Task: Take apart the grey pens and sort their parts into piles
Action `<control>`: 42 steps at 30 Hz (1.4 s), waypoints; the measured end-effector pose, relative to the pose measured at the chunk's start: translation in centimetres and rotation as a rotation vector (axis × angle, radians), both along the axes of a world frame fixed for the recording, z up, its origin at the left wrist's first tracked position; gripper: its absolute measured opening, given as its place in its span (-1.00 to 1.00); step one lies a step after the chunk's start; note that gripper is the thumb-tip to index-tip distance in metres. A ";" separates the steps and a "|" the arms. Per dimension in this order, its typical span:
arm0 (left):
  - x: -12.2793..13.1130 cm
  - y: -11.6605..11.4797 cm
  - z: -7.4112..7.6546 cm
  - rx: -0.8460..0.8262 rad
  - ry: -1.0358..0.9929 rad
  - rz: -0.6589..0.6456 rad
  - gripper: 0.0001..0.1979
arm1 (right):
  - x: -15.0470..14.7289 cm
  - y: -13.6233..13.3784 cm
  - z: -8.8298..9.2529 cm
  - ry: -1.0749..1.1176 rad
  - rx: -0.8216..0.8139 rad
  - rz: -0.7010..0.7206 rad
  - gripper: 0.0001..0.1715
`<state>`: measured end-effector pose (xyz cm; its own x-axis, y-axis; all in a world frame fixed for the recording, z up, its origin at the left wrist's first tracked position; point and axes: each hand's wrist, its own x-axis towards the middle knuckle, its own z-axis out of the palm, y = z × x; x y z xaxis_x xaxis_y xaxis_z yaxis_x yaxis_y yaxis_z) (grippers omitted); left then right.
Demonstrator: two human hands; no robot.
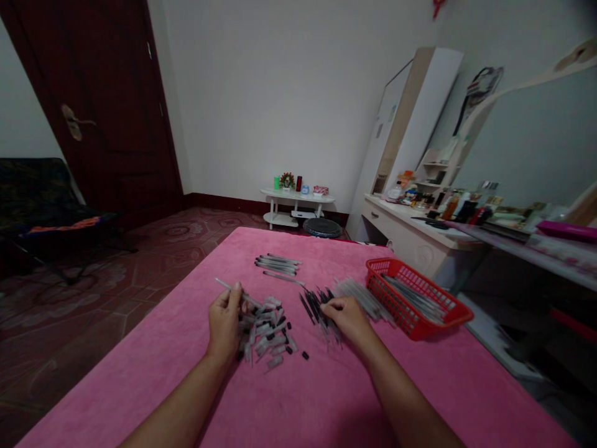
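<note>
Left grip: the left hand [224,317] has thumb and fingers closed on a slim clear tube [222,284], which sticks out past the fingertips, tilted, above the near edge of the caps.
Right grip: the right hand [346,317] has thumb and forefinger nearly together at the dark slender pieces [308,307]; whether it has hold of one cannot be told.
Cap pile: clear caps [270,333] lie jumbled just beside the left hand, with small black plugs [305,355] among them and at their right edge.
Finished-looking batch: a small row of dark-ended pens [277,264] lies side by side beyond the caps; a single pen [282,277] lies apart, nearer the hands.
Left to do, by the look of it: most of the parts, since the caps, dark pieces and heap of tubes [357,292] far outnumber the row, which suggests an early stage.
Red basket: the basket [396,305] stands at the right beside the heap and holds long slender pieces [415,298], too blurred to identify.
Pink counter: the cloth-covered counter [303,404] carries all of these.
</note>
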<state>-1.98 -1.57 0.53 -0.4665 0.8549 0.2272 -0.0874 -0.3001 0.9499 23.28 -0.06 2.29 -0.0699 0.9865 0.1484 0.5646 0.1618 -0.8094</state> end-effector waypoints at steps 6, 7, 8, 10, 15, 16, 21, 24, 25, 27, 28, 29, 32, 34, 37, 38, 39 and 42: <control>0.6 -0.2 -0.5 -0.050 0.068 -0.132 -0.63 | 0.8 0.2 -1.3 -0.356 0.149 -0.230 -0.79; 0.6 -0.3 -0.5 -0.055 0.070 -0.150 -0.63 | 0.8 0.2 -1.4 -0.367 0.164 -0.240 -0.82; 0.7 -0.3 -0.5 -0.057 0.068 -0.168 -0.63 | 0.7 0.1 -1.4 -0.374 0.176 -0.252 -0.85; 0.9 -0.4 -0.4 -0.061 0.054 -0.206 -0.63 | 0.2 -0.2 -1.0 -0.392 0.187 -0.273 -0.87; 1.7 -0.9 -0.2 -0.084 0.055 -0.355 -0.65 | -3.1 -2.1 0.7 -0.229 0.164 -0.063 -0.78; 1.9 -1.0 -0.2 -0.080 0.070 -0.396 -0.66 | -3.9 -2.7 0.9 -0.171 0.147 0.013 -0.77; 2.7 -1.5 -0.1 -0.044 0.117 -0.547 -0.67 | -6.5 -4.6 1.0 -0.091 0.108 0.193 -0.79; 2.5 -1.3 0.2 -0.025 0.085 -0.485 -0.67 | -5.8 -4.0 0.9 -0.161 0.119 0.136 -0.77; 2.3 -1.3 0.3 -0.018 0.079 -0.427 -0.64 | -5.2 -3.6 1.1 -0.199 0.126 0.092 -0.77; 1.8 -1.1 0.4 -0.007 0.083 -0.306 -0.61 | -3.4 -2.5 1.5 -0.298 0.140 -0.028 -0.75; 1.5 -1.0 0.5 -0.003 0.092 -0.263 -0.61 | -2.3 -1.9 1.8 -0.366 0.153 -0.103 -0.73; 1.3 -0.9 0.5 0.000 0.104 -0.236 -0.62 | -1.1 -1.4 2.1 -0.451 0.148 -0.181 -0.71; 1.0 -0.7 0.4 0.002 0.132 -0.228 -0.65 | 2.4 -0.3 2.5 -0.674 0.097 -0.371 -0.69; 1.0 -0.6 0.3 0.001 0.141 -0.240 -0.67 | 4.2 0.1 2.4 -0.748 0.035 -0.448 -0.67; 1.2 -0.6 0.2 -0.001 0.146 -0.245 -0.68 | 5.4 0.3 1.9 -0.787 -0.015 -0.498 -0.66; 1.2 -0.6 0.2 -0.004 0.145 -0.244 -0.68 | 5.5 0.4 1.7 -0.796 -0.022 -0.500 -0.66; 1.2 -0.6 0.2 -0.007 0.141 -0.242 -0.68 | 5.5 0.4 1.6 -0.805 -0.029 -0.499 -0.66; 1.1 -0.5 -0.1 -0.018 0.125 -0.245 -0.68 | 5.3 0.5 1.4 -0.836 -0.063 -0.485 -0.63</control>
<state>-0.90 -2.10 0.45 -0.2149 0.9432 0.2535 -0.0366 -0.2671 0.9630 28.62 0.41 3.71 0.2875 0.9404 0.1816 0.9560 -0.2701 -0.1148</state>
